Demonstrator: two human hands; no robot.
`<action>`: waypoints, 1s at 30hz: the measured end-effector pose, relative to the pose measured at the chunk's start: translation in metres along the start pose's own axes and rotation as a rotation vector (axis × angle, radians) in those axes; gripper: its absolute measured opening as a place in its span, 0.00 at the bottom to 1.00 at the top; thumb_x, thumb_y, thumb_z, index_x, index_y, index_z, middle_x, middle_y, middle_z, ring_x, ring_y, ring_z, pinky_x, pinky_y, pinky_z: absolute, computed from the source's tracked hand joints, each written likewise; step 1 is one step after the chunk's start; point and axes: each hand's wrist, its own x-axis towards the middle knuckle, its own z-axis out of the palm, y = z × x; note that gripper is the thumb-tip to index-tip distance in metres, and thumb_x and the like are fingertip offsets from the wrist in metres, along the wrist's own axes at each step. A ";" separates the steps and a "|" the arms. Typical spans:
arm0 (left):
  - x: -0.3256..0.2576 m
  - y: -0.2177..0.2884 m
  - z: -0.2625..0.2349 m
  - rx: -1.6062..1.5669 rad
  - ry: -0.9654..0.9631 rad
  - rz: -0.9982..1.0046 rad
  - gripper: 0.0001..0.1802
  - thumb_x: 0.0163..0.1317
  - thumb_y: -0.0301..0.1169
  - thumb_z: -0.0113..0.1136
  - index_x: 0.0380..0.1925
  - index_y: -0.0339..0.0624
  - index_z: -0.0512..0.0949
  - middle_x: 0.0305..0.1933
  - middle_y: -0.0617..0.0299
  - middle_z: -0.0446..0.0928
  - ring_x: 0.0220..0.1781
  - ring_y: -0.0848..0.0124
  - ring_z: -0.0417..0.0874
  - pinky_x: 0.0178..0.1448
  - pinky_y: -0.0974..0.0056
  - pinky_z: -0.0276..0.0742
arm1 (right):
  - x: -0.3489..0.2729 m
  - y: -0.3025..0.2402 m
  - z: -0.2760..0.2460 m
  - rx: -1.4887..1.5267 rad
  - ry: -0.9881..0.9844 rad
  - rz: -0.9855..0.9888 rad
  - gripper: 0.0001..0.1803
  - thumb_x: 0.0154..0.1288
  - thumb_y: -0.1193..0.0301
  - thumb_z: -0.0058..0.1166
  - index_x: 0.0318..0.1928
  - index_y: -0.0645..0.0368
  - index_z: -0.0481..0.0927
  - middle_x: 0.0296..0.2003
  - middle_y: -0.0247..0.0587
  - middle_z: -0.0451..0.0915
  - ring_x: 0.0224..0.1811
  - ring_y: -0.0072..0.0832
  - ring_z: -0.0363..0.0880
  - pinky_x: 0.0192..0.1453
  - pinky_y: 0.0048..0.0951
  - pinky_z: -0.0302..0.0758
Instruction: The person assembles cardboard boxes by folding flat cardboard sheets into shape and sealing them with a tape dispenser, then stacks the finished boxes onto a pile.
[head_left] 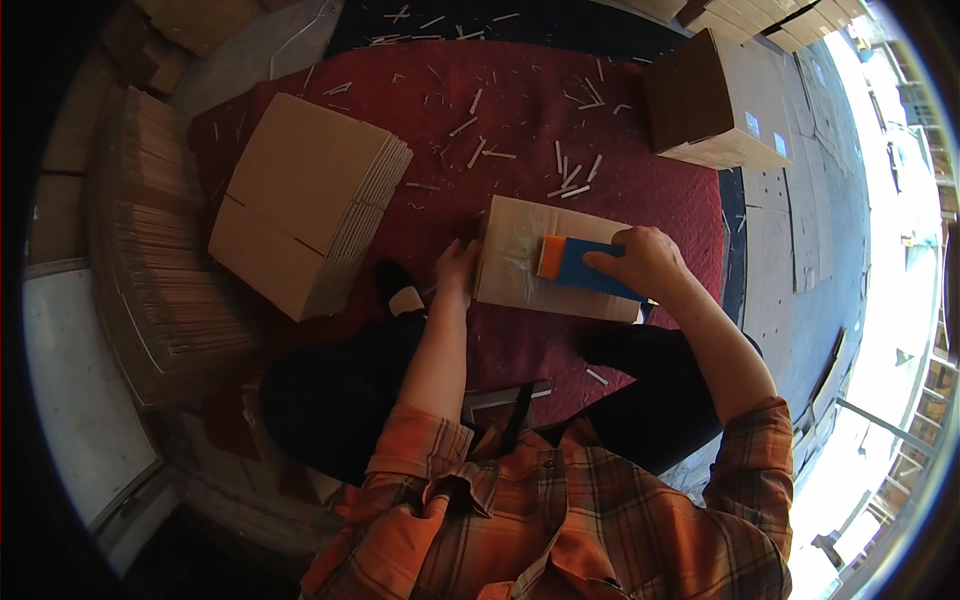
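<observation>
Ridged stack: Many thin brown cardboard layers [175, 240] are stacked beyond the left edge of the red mat [425, 225], which looks soft and woven.

Folded bundle: Flat cardboard blanks [300, 190] are laid on the mat toward its left edge; their smooth faces and layered edges could be fanned out by a stray foot.

Left hand: The carton's left end is touched by the left hand [457, 268]; whether it is gripped cannot be told.

Carton: An oblong brown carton [525, 287] is placed in front of the person, nearer the mat's right edge; if poorly braced, it could be twisted by sideways pressure.

Clear patch: Shiny, wrinkled film [522, 245] is seen on the carton; poor adhesion might be caused by creases.

Blue-and-orange tool: A flat, hard-looking tool [595, 268] is gripped in the right hand [650, 262]; the cardboard could be dented by too much force.

Paper strips: Slim white offcuts [576, 191] are strewn toward the far edge and could be trapped underneath.

Standing box: A square-edged box [740, 100] is set at the far right corner.
</observation>
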 end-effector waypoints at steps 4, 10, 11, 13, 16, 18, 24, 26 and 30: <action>-0.025 0.003 -0.006 -0.127 -0.178 0.095 0.33 0.73 0.45 0.50 0.69 0.34 0.62 0.68 0.50 0.69 0.67 0.64 0.72 0.68 0.62 0.65 | -0.004 0.009 -0.001 -0.012 -0.033 0.058 0.30 0.56 0.41 0.59 0.35 0.59 0.86 0.31 0.47 0.85 0.39 0.40 0.85 0.46 0.39 0.79; -0.057 0.023 -0.002 0.037 -0.495 0.110 0.41 0.74 0.60 0.33 0.73 0.37 0.56 0.76 0.51 0.58 0.78 0.63 0.55 0.78 0.63 0.49 | -0.002 0.014 0.005 -0.014 0.010 0.009 0.32 0.56 0.41 0.59 0.36 0.61 0.86 0.31 0.48 0.85 0.38 0.40 0.86 0.47 0.39 0.80; -0.051 0.023 -0.015 0.032 -0.493 -0.032 0.42 0.74 0.61 0.31 0.73 0.37 0.56 0.77 0.51 0.54 0.79 0.63 0.52 0.79 0.63 0.47 | -0.001 0.010 0.006 0.001 0.046 -0.048 0.32 0.57 0.41 0.60 0.35 0.62 0.86 0.29 0.50 0.84 0.36 0.40 0.86 0.46 0.38 0.81; -0.057 0.017 -0.019 0.065 -0.353 0.065 0.42 0.74 0.60 0.32 0.73 0.37 0.54 0.78 0.52 0.54 0.79 0.62 0.53 0.78 0.60 0.48 | -0.003 0.007 0.003 -0.008 0.026 -0.046 0.32 0.57 0.41 0.59 0.35 0.62 0.86 0.30 0.49 0.84 0.37 0.40 0.86 0.47 0.38 0.80; -0.094 0.032 0.012 0.437 -0.184 0.532 0.44 0.72 0.61 0.36 0.74 0.37 0.51 0.78 0.52 0.52 0.80 0.60 0.51 0.79 0.53 0.46 | 0.000 0.018 0.003 -0.029 -0.002 -0.027 0.33 0.58 0.40 0.57 0.36 0.62 0.87 0.31 0.49 0.85 0.38 0.40 0.86 0.48 0.38 0.80; -0.117 0.037 0.031 0.776 -0.124 0.933 0.47 0.70 0.63 0.40 0.74 0.36 0.50 0.79 0.52 0.51 0.81 0.58 0.48 0.80 0.49 0.43 | 0.002 0.021 0.001 -0.032 0.001 -0.043 0.33 0.58 0.40 0.56 0.36 0.62 0.87 0.31 0.49 0.85 0.38 0.40 0.86 0.48 0.38 0.80; -0.132 0.033 0.041 1.573 -0.107 1.153 0.54 0.59 0.66 0.52 0.75 0.41 0.50 0.80 0.54 0.49 0.81 0.60 0.47 0.80 0.43 0.40 | -0.009 0.030 -0.004 0.009 -0.043 -0.117 0.34 0.58 0.39 0.55 0.38 0.61 0.87 0.36 0.49 0.85 0.42 0.40 0.85 0.50 0.39 0.79; -0.132 0.030 0.041 1.573 -0.108 1.135 0.53 0.59 0.66 0.52 0.75 0.43 0.51 0.80 0.57 0.49 0.81 0.61 0.47 0.80 0.44 0.40 | -0.020 0.047 -0.013 0.125 -0.070 -0.148 0.33 0.58 0.40 0.56 0.38 0.62 0.87 0.34 0.50 0.85 0.41 0.41 0.85 0.49 0.39 0.79; -0.130 0.029 0.044 1.577 -0.094 1.153 0.53 0.59 0.65 0.53 0.74 0.43 0.53 0.80 0.58 0.49 0.81 0.61 0.48 0.80 0.44 0.40 | -0.039 0.120 -0.023 0.160 0.011 -0.166 0.29 0.59 0.44 0.57 0.40 0.60 0.87 0.32 0.51 0.84 0.38 0.43 0.85 0.47 0.40 0.79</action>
